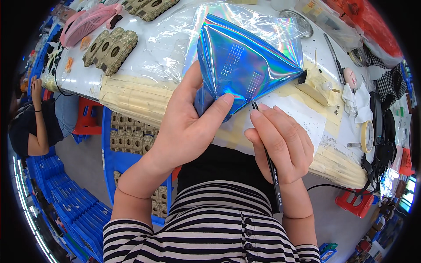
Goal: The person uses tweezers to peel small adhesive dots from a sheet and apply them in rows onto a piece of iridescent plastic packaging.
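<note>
My left hand [188,120] grips a shiny blue holographic pouch [263,57] by its near left side, thumb on top and fingers underneath. Rows of tiny pale dots run across the pouch's face. In my right hand [287,142] are slim black tweezers [272,173], pinched between thumb and fingers. Their tip meets the pouch's lower edge, close to my left thumb. Whether the tip holds anything is too small to tell. Beneath the pouch lie clear plastic film [162,48] and a paler iridescent sheet [193,48].
Camouflage-patterned housings [110,50] and a pink mesh piece [87,24] lie at the far left. To the right stand a small tape-covered box [322,85] and a tape roll [367,136]. A blue tray [107,149] of similar housings sits below the table edge. Another person [37,127] is at left.
</note>
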Demonstrator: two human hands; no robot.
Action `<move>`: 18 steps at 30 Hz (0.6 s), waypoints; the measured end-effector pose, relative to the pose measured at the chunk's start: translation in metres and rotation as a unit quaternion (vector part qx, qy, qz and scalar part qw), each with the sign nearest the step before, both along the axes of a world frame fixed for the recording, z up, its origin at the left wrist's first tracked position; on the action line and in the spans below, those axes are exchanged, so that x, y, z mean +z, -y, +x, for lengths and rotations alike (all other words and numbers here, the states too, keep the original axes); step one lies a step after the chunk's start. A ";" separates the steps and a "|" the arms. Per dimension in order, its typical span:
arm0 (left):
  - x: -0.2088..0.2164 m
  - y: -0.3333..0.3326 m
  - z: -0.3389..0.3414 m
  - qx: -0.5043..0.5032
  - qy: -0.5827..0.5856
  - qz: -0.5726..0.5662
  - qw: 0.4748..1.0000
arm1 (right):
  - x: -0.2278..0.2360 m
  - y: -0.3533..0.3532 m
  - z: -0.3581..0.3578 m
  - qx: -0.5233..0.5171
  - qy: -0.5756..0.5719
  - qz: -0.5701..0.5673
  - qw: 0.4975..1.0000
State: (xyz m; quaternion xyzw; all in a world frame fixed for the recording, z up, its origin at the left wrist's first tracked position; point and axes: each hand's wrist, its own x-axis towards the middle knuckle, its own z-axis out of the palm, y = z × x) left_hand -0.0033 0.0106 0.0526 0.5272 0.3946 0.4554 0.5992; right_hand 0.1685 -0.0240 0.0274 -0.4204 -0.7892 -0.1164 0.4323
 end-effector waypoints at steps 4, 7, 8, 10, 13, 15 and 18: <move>-0.001 0.001 0.000 0.001 0.013 -0.006 1.000 | 0.000 -0.001 0.000 0.000 0.001 0.002 1.000; -0.002 0.000 0.000 0.000 0.009 -0.003 1.000 | 0.001 0.000 -0.001 -0.006 0.004 -0.006 1.000; -0.001 0.000 0.000 0.000 0.005 -0.002 1.000 | 0.001 0.000 -0.001 -0.006 0.003 -0.006 1.000; -0.002 0.000 0.000 0.001 0.004 -0.001 1.000 | 0.001 0.000 -0.001 -0.005 0.001 -0.005 1.000; -0.003 0.001 0.000 0.004 0.010 -0.001 1.000 | 0.001 0.000 -0.001 -0.004 0.001 -0.005 1.000; -0.004 0.001 0.001 0.007 0.016 -0.001 1.000 | -0.001 -0.001 -0.001 -0.002 -0.006 -0.001 1.000; -0.004 0.001 0.001 0.004 0.010 0.004 1.000 | -0.001 -0.002 -0.001 -0.002 -0.006 0.001 1.000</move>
